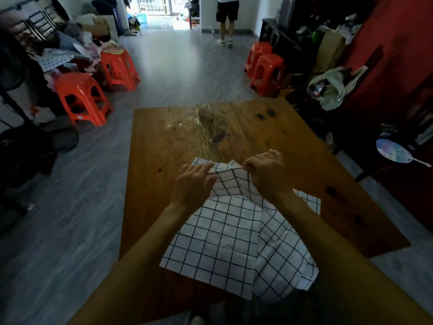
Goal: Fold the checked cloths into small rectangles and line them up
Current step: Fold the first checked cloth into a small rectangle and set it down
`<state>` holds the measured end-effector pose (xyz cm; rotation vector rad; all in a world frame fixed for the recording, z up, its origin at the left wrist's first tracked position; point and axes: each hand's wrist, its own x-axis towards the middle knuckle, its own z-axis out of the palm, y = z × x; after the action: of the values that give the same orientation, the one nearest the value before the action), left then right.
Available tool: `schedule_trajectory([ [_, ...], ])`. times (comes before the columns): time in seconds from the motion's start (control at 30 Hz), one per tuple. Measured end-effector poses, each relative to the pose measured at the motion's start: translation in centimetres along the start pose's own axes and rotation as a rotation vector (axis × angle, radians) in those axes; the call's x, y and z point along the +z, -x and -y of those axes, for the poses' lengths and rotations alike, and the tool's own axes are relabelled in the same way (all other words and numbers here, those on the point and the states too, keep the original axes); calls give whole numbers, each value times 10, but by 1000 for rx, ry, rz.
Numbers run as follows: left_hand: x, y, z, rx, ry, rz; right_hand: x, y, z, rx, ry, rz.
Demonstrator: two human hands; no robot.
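A white checked cloth (225, 240) with thin black grid lines lies spread over the near part of a worn wooden table (168, 141). Its right side is rumpled and hangs over the near right edge. My right hand (267, 174) pinches the cloth's far edge between thumb and fingers and holds it a little above the table. My left hand (194, 186) lies on the far left corner with fingers stretched out, touching the raised fold; whether it grips the fabric is unclear.
The table's far half shows a rough damaged strip (210, 125). Red plastic stools (82, 99) (267, 73) stand left and right on the grey floor. A person (226, 19) stands near the far doorway. Cluttered clothes piles line both sides; a hand fan (393, 153) lies at right.
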<state>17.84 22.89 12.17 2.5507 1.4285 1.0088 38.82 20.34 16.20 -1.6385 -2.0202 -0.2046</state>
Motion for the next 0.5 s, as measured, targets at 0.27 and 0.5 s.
schedule_trajectory([
  [0.27, 16, -22, -23, 142, 5, 40, 11, 4, -1, -54, -28, 25],
  [0.5, 13, -12, -3, 90, -32, 48, -8, 9, -50, 17, -31, -15],
])
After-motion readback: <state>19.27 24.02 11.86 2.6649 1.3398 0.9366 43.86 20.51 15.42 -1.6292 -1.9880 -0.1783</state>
